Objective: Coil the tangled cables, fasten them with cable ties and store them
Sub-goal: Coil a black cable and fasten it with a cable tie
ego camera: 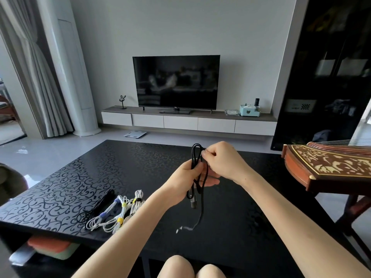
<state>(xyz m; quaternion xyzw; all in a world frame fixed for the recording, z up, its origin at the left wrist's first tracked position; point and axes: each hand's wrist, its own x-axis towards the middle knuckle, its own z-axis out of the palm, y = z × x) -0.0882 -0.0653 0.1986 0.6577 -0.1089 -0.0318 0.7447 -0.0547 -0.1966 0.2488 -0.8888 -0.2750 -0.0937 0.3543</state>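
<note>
The black cable (197, 157) is up in the air over the worktop (80, 177), with the left hand (184, 177) gripping the middle of the half-made coil and the right hand (222, 159) pinching the top loop between its fingers (209, 153). The main risk I see is the loose tail (197, 219) hanging low: if its plug snags on the worktop or the left grip slackens, the loops probably spring apart into a mess. I can't spot a spare tie in either hand, and the tied white bundles (112, 215) lie off to the left, so a one-handed reach that way is where it could slip.
</note>
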